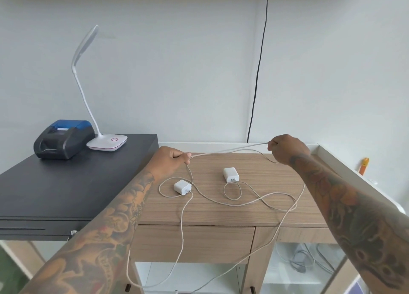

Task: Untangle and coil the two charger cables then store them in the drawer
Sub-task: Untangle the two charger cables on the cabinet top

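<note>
Step in hand: untangling. Your left hand pinches a cable between thumb and curled fingers; your right hand pinches the same stretched run further along, so a taut span hangs between them above the wooden tabletop.

Both charger bricks lie on the tabletop: the left brick just below your left hand, the right brick near the middle, each with a small loop of cable by its plug end. The slack of the cables crosses itself several times on the wood, and two long strands drop over the front edge and hang past the drawer front, which is closed.

Judgement: nothing is coiled yet, so the task is early. The next move calls for tracing one strand from its brick through the crossings near the right front of the tabletop, lifting it free, not pulling tight.

Edges and room: the black cabinet top adjoins on your left, carrying a receipt printer and a desk lamp. A white ledge bounds the right side. The hanging strands may snag at the front edge; open wood lies between the bricks and that edge
</note>
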